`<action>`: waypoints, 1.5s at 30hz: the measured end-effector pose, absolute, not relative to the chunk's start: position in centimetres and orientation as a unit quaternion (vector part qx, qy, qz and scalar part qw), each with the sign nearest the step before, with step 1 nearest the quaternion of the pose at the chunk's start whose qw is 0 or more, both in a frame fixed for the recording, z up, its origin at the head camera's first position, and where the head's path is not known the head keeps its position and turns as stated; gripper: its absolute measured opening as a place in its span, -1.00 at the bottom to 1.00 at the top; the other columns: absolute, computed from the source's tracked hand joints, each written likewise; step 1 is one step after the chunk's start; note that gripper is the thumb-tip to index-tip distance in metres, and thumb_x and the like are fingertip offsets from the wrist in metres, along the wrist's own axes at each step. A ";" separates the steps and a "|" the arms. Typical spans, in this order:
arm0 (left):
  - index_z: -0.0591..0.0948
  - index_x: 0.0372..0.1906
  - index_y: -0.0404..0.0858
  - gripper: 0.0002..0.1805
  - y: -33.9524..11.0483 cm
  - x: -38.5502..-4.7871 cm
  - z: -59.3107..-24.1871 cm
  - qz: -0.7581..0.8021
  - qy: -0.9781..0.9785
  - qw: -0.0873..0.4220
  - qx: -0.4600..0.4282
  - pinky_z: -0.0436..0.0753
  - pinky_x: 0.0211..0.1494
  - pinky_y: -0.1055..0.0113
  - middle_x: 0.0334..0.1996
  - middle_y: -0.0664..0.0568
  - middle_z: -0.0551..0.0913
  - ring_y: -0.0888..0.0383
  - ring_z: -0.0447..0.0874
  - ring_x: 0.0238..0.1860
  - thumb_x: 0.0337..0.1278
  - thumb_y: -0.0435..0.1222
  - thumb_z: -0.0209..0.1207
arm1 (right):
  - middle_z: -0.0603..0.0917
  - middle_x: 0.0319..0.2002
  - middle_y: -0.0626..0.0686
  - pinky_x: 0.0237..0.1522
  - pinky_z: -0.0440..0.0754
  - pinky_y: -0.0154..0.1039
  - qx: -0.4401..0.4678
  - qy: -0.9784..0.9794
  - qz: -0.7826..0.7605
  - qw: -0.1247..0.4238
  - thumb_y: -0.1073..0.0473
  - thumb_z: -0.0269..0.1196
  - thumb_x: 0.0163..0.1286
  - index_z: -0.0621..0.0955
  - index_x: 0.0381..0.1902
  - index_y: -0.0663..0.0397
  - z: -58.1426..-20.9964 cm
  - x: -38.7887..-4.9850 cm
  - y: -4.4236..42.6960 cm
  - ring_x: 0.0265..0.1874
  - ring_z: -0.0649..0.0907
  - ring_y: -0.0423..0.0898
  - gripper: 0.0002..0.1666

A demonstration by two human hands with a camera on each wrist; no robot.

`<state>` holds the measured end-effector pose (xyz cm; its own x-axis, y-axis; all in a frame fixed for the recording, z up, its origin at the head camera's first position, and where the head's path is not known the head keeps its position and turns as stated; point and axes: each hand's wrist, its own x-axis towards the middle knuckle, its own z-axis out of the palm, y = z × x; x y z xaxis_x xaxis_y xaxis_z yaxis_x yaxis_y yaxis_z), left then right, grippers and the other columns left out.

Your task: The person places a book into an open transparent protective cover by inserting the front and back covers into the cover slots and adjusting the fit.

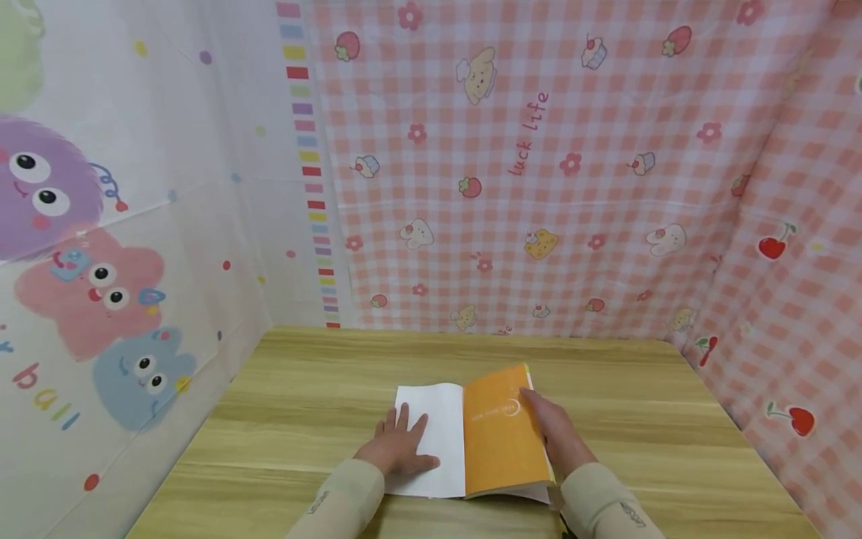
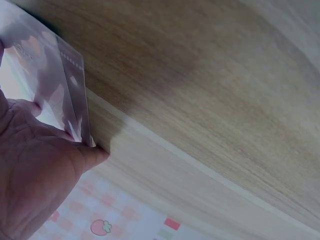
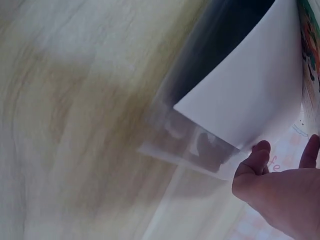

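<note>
A book lies open on the table, with a blank white page point(image 1: 446, 419) on the left and an orange page point(image 1: 501, 445) with small white print on the right. My left hand point(image 1: 399, 445) rests on the white page, its fingers spread. Along the outer edge of the orange side, my right hand point(image 1: 560, 433) grips the book. A clear plastic cover point(image 2: 75, 97) edges the book beside the left hand in the left wrist view. In the right wrist view a white sheet point(image 3: 250, 85) curves up above the clear cover flap point(image 3: 195, 150).
The wood-grain table point(image 1: 310, 419) extends around the book. Behind it hangs a pink checked cloth point(image 1: 498, 209), which also covers the right side. A white cloth with cartoon figures point(image 1: 135, 292) hangs at the left. A small dark object point(image 1: 567, 528) shows beside the right sleeve.
</note>
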<state>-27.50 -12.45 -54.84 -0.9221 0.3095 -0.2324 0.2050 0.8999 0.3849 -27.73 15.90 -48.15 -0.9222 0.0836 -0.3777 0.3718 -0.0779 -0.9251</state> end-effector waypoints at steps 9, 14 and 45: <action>0.21 0.53 -0.21 -0.01 -12.2 -27.0 -54.1 0.170 0.966 0.137 0.137 -0.10 0.46 -0.28 0.52 -0.41 -0.09 -0.42 -0.23 0.50 0.15 0.27 0.18 | 0.66 -0.47 -0.01 -0.42 0.66 -0.25 0.120 0.687 -0.699 0.155 -0.05 0.09 0.49 0.49 -0.06 0.32 -49.0 -28.1 15.7 -0.53 0.66 -0.16 -0.53; 0.17 0.54 -0.22 -0.01 -12.1 -26.4 -52.7 0.168 0.965 0.149 0.131 -0.13 0.47 -0.26 0.53 -0.41 -0.13 -0.39 -0.27 0.51 0.18 0.26 0.16 | 0.64 -0.45 0.01 -0.43 0.64 -0.25 0.097 0.705 -0.687 0.149 -0.08 0.00 0.51 0.49 -0.06 0.31 -48.4 -28.0 15.3 -0.53 0.65 -0.15 -0.51; 0.11 0.52 -0.35 -0.28 -12.8 -27.8 -46.1 0.603 0.788 0.116 0.028 0.72 -0.32 0.11 -0.08 -0.26 0.68 -0.01 0.75 -0.28 0.47 -0.11 0.06 | 0.55 0.17 0.38 0.20 0.43 0.19 -0.020 0.896 -0.428 -0.116 0.21 0.16 0.41 0.54 0.21 0.38 -45.9 -26.2 11.9 0.19 0.49 0.32 -0.52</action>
